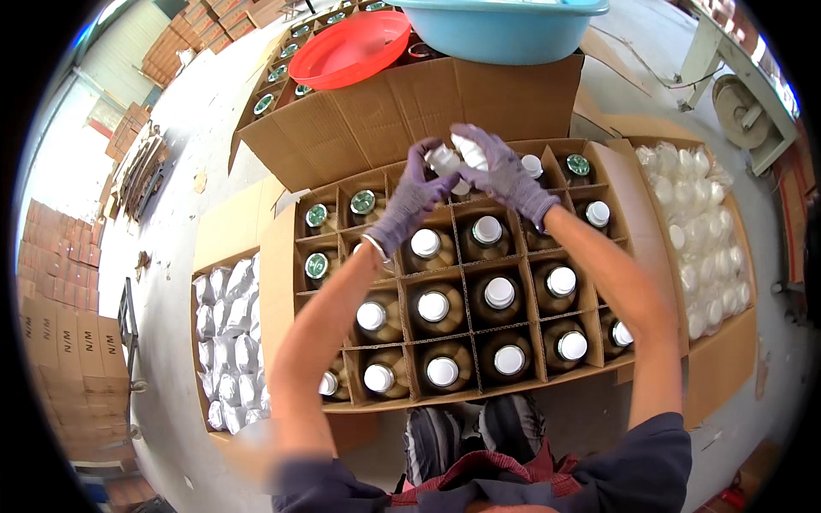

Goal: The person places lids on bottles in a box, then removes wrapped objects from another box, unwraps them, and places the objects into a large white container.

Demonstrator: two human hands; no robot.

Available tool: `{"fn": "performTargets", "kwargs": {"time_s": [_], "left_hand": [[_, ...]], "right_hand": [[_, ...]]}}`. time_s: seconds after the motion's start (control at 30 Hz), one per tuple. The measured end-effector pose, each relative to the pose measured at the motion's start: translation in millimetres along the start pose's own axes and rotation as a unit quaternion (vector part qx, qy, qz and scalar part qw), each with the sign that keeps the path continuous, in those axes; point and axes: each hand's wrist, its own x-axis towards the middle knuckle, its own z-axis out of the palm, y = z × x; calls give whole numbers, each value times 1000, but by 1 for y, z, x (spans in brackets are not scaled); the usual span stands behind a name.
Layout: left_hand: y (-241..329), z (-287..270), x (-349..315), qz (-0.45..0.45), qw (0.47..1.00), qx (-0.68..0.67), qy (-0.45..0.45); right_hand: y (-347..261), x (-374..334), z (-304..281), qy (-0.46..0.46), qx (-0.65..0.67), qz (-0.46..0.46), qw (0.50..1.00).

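Note:
Both my hands wear thin purple-grey gloves and meet over the far rows of a divided carton [425, 400] of bottles. My left hand [409, 201] is closed on a small translucent whitish cap-like piece [442, 160]. Close beside it, my right hand [505, 177] grips a shiny white rounded piece [469, 150]; its exact kind is unclear. Bottles with white caps [499, 293] stand upright in most cells below. Several others, such as the bottle at far left [363, 202], show green tops. My hands and forearms hide some of the cells.
Left of the carton is a box of silver foil-wrapped pieces [229, 350]; at right, a box of clear plastic cup-like pieces [703, 235]. Behind stands another bottle carton [342, 141] with a red basin [351, 51] and a blue tub [505, 34] on top.

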Motion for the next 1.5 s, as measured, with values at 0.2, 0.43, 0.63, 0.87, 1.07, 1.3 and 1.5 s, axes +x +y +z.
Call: {"fn": "performTargets", "kwargs": {"time_s": [0.2,0.43,0.63,0.87,1.07,1.3,1.5], "left_hand": [[-21,-40,-13,42,993,-5,112],[-17,-166,-74,77,829,490,258],[-60,-214,-75,-115,642,710,267],[-73,-214,-69,-115,680,674,264],[-60,-202,-58,-143,702,670,195],[-34,-150,-32,117,717,662,183],[-76,-123,-22,-68,675,728,99]], "right_hand": [[10,-13,-33,-30,153,287,945],[23,-42,-121,-5,134,461,877],[-6,-7,-31,-154,313,369,861],[-59,55,130,-309,224,289,878],[-19,74,170,-403,-18,185,896],[30,29,11,-125,5,171,977],[138,-40,-128,36,-270,296,915]]}}
